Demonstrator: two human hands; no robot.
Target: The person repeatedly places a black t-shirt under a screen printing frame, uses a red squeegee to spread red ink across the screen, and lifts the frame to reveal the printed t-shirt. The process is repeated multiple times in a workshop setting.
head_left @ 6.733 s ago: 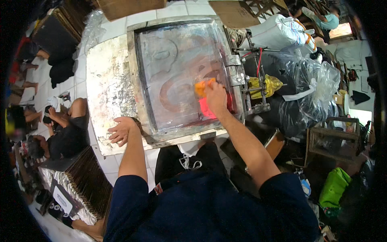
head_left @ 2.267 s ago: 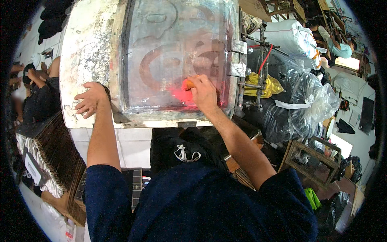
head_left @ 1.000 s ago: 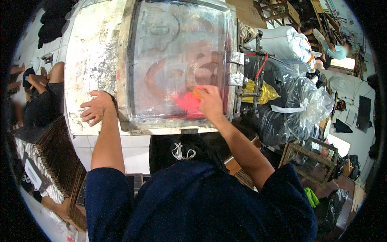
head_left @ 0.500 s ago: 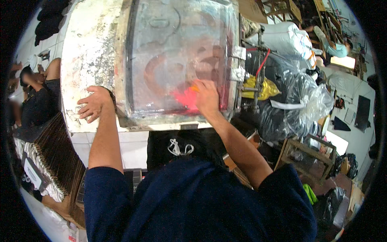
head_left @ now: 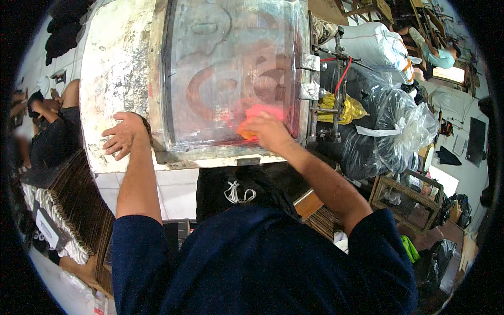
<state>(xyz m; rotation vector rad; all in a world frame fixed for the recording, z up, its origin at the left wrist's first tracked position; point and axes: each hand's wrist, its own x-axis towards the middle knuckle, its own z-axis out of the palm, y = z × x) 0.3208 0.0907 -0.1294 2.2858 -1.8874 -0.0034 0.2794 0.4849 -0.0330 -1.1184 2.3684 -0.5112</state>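
Observation:
A framed printing screen, its grey mesh marked with reddish-brown shapes, lies on a stained white table. Near the screen's lower right part, my right hand presses a bright pink-orange cloth against the mesh. Its fingers are closed on the cloth, and pink smears show around it. My left hand lies on the table left of the frame, fingers spread and holding nothing. Part of that palm is hidden from view.
Metal clamps hold the frame's right side. Beyond them are clear plastic bags, a yellow bundle and a white sack. A tall stack of dark-edged boards stands at lower left. People sit at far left and far upper right.
My right hand has shifted down and slightly right across the mesh with the cloth, which now bunches above the fingers. My left hand stays in place.

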